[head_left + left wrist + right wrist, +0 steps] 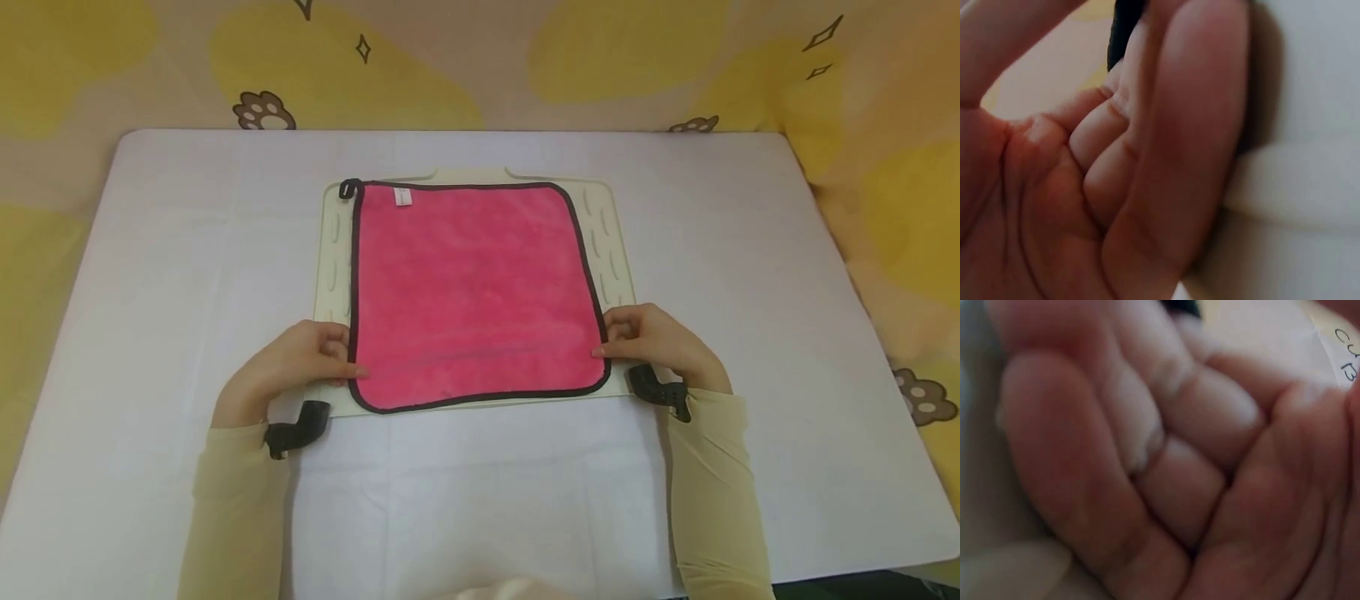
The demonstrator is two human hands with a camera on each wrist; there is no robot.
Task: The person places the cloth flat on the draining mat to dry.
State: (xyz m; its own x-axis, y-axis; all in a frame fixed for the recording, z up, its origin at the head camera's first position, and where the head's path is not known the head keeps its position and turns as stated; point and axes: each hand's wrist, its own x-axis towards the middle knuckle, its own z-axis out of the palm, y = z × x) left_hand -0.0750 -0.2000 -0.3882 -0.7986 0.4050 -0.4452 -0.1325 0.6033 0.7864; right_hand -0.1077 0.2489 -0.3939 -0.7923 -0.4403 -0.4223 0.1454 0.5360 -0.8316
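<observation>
A pink cloth (480,283) with a dark border lies spread flat in the head view, a white tag (402,197) and a dark hanging loop (348,189) at its far left corner. Under it is a pale cream board (600,242) with small raised ridges. My left hand (303,358) pinches the cloth's left edge near the front corner, thumb on top. On the opposite edge, my right hand (656,340) pinches the cloth in the same way. Curled fingers of the left hand (1141,144) and right hand (1135,450) fill the wrist views, which hide most of the cloth.
Board and cloth lie on a white table (480,492). Black wrist cameras (298,429) sit on both wrists, close to the board's front corners. Behind the table hangs a yellow patterned fabric (480,67).
</observation>
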